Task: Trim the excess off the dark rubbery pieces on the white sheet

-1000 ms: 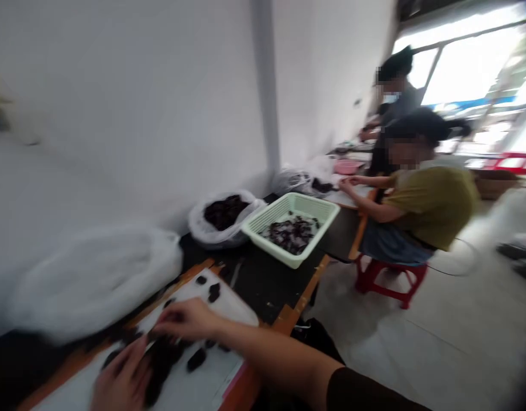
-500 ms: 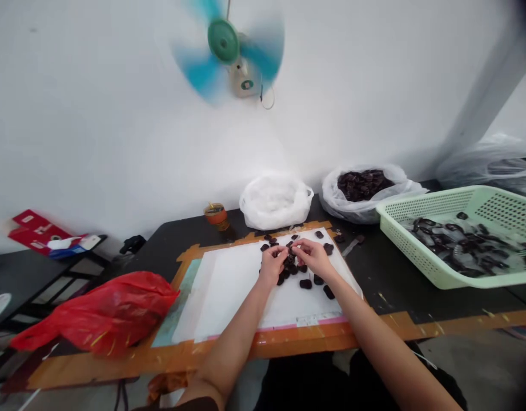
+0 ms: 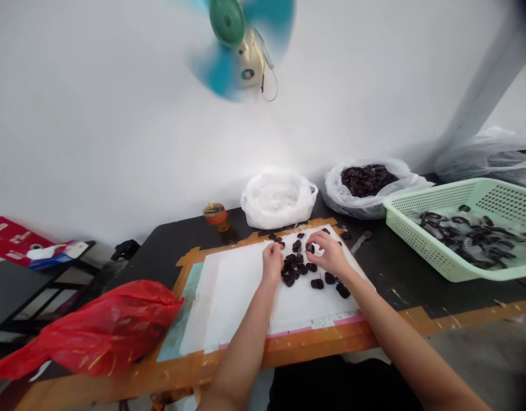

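Note:
Small dark, rounded-square pieces (image 3: 290, 265) lie loosely grouped on a white sheet (image 3: 232, 291), several of them close together between my hands. My right hand (image 3: 331, 255) pinches one dark piece (image 3: 310, 248) between thumb and fingers, just above the right part of the group. To the left of the group, my left hand (image 3: 273, 264) has its fingers curled together, with a dark piece beside the fingertips. Whether that hand holds anything is hidden. More pieces (image 3: 342, 290) sit below my right wrist and along the sheet's far edge.
A green basket (image 3: 421, 249) with dark pieces and clear plastic stands right. Behind are a white bag (image 3: 271, 220), a bag of dark pieces (image 3: 365, 181) and an orange cup (image 3: 215, 216). A red bag (image 3: 112, 319) lies left; a fan (image 3: 227, 23) spins above.
My hands were close together over the group and are now apart, the right one moved rightward with a dark piece in its fingers. The view has tilted slightly.

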`<state>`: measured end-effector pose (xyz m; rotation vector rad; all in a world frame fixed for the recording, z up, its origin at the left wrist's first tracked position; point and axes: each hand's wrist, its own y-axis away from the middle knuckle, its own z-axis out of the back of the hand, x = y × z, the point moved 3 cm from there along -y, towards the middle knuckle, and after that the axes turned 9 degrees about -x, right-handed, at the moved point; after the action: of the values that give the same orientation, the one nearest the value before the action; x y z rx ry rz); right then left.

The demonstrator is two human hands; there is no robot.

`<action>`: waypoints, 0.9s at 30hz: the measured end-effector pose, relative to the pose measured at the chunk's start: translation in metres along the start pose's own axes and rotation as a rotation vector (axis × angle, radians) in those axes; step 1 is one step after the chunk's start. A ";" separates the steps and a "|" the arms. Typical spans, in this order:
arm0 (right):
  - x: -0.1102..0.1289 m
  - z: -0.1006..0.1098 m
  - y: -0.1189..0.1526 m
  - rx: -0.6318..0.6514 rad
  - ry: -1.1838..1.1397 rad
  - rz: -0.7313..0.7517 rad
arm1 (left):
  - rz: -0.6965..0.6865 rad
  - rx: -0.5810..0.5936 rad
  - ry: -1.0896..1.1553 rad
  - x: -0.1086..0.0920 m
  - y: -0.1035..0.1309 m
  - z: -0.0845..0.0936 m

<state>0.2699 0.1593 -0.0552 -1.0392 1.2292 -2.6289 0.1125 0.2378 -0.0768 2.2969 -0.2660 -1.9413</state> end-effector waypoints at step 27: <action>-0.033 0.131 0.003 -0.981 0.556 -0.204 | -0.237 -0.025 0.180 -0.009 -0.011 0.019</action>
<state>0.3732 0.0814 -0.0155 -0.4442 2.8229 -2.4896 0.0925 0.2505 -0.0736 2.5663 0.0504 -1.8040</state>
